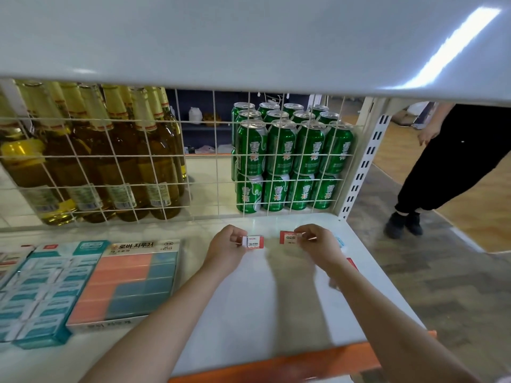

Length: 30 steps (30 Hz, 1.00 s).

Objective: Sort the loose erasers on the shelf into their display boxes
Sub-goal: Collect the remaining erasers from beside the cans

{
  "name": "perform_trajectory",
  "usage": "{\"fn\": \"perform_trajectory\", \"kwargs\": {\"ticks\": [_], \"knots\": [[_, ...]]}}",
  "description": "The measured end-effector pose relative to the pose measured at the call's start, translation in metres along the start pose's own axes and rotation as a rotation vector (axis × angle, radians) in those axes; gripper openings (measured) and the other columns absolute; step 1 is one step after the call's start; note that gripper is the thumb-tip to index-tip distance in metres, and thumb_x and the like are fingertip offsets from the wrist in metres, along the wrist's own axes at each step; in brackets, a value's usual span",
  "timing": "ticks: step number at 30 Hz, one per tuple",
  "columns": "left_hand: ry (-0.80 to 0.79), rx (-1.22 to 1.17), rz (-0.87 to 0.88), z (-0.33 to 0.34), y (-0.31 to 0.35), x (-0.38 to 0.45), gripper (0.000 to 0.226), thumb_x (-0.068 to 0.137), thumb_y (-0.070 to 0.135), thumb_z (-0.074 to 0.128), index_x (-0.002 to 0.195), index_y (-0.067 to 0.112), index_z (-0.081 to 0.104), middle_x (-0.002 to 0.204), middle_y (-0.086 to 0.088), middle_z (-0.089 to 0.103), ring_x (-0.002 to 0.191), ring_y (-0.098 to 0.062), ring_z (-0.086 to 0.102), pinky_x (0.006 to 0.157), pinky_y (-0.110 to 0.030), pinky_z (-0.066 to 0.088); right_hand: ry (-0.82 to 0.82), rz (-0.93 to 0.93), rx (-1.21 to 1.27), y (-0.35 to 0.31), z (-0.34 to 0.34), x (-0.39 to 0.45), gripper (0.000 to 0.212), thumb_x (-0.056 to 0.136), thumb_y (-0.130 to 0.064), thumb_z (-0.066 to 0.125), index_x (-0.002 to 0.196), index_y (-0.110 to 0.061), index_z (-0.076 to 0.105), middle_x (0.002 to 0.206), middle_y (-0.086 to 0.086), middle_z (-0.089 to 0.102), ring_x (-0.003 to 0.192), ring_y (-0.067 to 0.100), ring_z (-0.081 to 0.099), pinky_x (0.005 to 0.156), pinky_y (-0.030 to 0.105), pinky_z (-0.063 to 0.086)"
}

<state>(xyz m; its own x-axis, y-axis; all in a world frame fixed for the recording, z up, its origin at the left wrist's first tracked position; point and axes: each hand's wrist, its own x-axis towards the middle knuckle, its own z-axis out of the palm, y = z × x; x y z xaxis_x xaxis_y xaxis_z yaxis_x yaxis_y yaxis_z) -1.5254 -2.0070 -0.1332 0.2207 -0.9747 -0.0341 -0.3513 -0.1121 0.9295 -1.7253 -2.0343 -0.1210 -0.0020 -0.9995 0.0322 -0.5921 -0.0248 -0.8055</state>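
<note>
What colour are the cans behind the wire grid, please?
The cans are green with white lettering and silver tops, seen in the head view.

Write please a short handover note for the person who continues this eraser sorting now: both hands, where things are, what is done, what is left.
Left hand pinches a red-and-white eraser above the shelf.
Right hand pinches a second red eraser.
Display boxes stand at the left: a teal box and a pink-and-teal box, both look full.
More loose erasers lie by the right wrist: a blue one and a red one.
Left: place the held two, then those. A box for red erasers is not clearly in view.
</note>
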Motion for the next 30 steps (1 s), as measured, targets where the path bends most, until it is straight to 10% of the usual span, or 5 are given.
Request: {"fn": "perform_trajectory", "kwargs": {"ticks": [16, 23, 30], "knots": [[0.053, 0.151, 0.109, -0.029, -0.004, -0.018, 0.016, 0.087, 0.000, 0.058, 0.096, 0.010, 0.066, 0.084, 0.003, 0.059, 0.073, -0.006, 0.054, 0.059, -0.005, 0.040, -0.265, -0.153, -0.501, -0.026, 0.025, -0.017, 0.039, 0.091, -0.008, 0.043, 0.125, -0.025, 0.051, 0.113, 0.008, 0.053, 0.099, 0.025, 0.055, 0.076, 0.025, 0.039], [0.096, 0.102, 0.084, -0.040, -0.005, -0.020, 0.017, 0.084, -0.002, 0.061, 0.097, 0.007, 0.067, 0.077, 0.005, 0.058, 0.073, -0.011, 0.055, 0.062, -0.007, 0.039, -0.012, -0.109, -0.123, -0.043, 0.022, -0.019, 0.016, 0.085, -0.021, 0.066, 0.080, -0.013, 0.053, 0.072, -0.003, 0.058, 0.066, 0.013, 0.053, 0.053, 0.017, 0.037], [0.102, 0.013, 0.020, -0.044, -0.007, -0.022, 0.020, 0.082, -0.006, 0.062, 0.100, 0.002, 0.066, 0.085, -0.006, 0.062, 0.081, -0.018, 0.057, 0.067, -0.013, 0.041, -0.104, -0.013, 0.278, -0.050, 0.022, -0.031, 0.020, 0.089, 0.001, 0.053, 0.102, -0.010, 0.062, 0.079, 0.003, 0.058, 0.072, 0.021, 0.057, 0.070, 0.032, 0.047]]}}
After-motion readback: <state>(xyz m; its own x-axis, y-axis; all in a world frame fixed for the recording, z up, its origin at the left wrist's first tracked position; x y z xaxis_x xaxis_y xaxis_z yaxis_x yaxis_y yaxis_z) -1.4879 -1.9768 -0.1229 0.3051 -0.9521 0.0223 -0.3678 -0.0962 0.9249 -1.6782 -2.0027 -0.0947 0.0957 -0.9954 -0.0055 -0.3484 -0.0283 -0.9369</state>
